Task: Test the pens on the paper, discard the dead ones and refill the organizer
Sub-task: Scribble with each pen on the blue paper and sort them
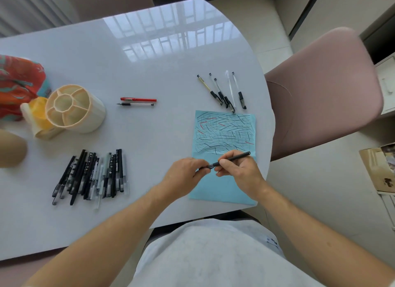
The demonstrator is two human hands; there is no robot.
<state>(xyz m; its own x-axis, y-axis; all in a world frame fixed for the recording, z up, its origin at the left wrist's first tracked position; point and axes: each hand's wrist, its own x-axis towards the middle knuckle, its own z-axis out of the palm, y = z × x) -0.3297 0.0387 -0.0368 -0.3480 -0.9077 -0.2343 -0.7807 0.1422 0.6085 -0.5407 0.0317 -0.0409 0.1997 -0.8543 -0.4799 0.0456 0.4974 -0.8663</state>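
Above the blue paper [222, 186], 2 hands held 1 black pen [232, 159]: right hand [239, 171] gripped its barrel, left hand [183, 173] pinched its end.

No text can be read with any certainty. The dark pens [92, 175] piled at the lower left of the frame carry small white printed marks, too small to make out. A tag [272, 242] on the grey garment at the bottom shows dark characters, blurred. The cardboard box [382, 169] at the right edge bears a dark print, illegible.
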